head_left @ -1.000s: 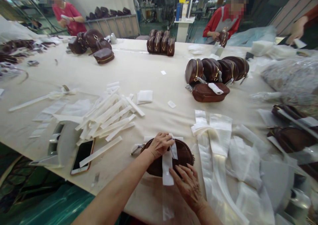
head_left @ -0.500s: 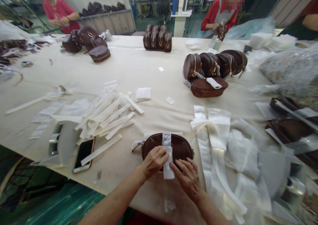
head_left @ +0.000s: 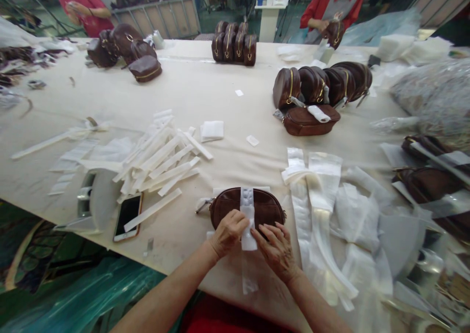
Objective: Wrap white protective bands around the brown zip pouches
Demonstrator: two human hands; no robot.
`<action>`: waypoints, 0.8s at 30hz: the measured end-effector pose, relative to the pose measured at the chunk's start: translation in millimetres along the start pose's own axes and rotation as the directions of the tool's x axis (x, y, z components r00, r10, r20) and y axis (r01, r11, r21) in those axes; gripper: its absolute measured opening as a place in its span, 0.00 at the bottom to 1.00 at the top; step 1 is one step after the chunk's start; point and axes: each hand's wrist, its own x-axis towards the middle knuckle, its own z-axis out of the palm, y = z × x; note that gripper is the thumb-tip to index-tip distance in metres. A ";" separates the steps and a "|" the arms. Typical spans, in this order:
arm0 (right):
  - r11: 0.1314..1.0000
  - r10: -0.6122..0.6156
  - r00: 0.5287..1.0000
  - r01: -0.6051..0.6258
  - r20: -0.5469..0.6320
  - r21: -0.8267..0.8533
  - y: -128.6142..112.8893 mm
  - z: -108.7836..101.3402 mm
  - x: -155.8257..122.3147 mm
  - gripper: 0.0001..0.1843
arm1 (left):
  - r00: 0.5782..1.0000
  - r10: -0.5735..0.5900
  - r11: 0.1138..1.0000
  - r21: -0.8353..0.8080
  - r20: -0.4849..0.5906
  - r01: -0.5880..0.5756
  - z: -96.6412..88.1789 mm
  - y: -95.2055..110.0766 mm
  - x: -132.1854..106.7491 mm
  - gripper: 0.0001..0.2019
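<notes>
A dark brown oval zip bag (head_left: 270,208) lies flat on the table in front of me. A white translucent strip (head_left: 247,213) runs down over its middle and past its near edge. My left hand (head_left: 230,231) is closed, its fingertips pinching the strip's left edge. My right hand (head_left: 276,249) lies open with fingers stretched over the bag's near right part, the index fingertip at the strip's right edge. At the bag's left end, a zip pull (head_left: 203,205) in clear wrap sticks out. The bag's near edge is partly hidden by my hands.
Loose white strips (head_left: 161,161) lie to the left, near a phone (head_left: 128,215) and a tape dispenser (head_left: 99,196). Wider white wrap pieces (head_left: 323,191) lie right. Finished-looking brown bags (head_left: 312,85) stand farther back. Two people in red work across the table (head_left: 205,98).
The view has tilted down slightly, so the table appears higher in the picture. Both hands stay at the strip, with only small finger shifts.
</notes>
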 end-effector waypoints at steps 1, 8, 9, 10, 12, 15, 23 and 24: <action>1.000 0.000 1.000 0.000 0.000 -0.001 0.0 0.2 -0.1 0.18 | 0.999 0.027 1.000 0.006 0.019 -0.027 -1.2 0.8 0.7 0.13; 1.000 0.009 1.000 -0.009 -0.019 0.013 -1.0 1.3 -0.2 0.17 | 0.981 0.144 0.986 0.063 0.130 -0.153 -3.8 6.2 3.1 0.14; 1.000 0.010 1.000 -0.010 -0.022 0.013 -1.1 1.3 -0.3 0.17 | 0.979 0.146 0.985 0.066 0.139 -0.157 -3.1 6.2 2.5 0.14; 1.000 0.011 1.000 -0.011 -0.025 0.014 -1.3 1.3 -0.4 0.16 | 0.978 0.148 0.985 0.068 0.147 -0.159 -2.2 5.9 1.8 0.14; 1.000 0.010 1.000 -0.010 -0.024 0.012 -1.6 1.2 -0.7 0.15 | 0.976 0.149 0.985 0.066 0.160 -0.161 -0.5 5.1 0.5 0.15; 1.000 0.010 1.000 -0.010 -0.017 0.006 -1.8 1.6 -1.4 0.13 | 0.973 0.157 0.985 0.050 0.170 -0.168 0.3 4.5 -0.7 0.15; 1.000 0.019 1.000 -0.019 -0.020 -0.006 -3.3 3.3 -1.0 0.11 | 0.965 0.162 0.986 -0.009 0.208 -0.164 -1.9 10.5 -3.3 0.13; 1.000 0.023 1.000 -0.023 -0.016 -0.007 -3.7 3.0 -0.7 0.11 | 0.964 0.156 0.988 -0.014 0.217 -0.157 -2.4 10.9 -3.3 0.13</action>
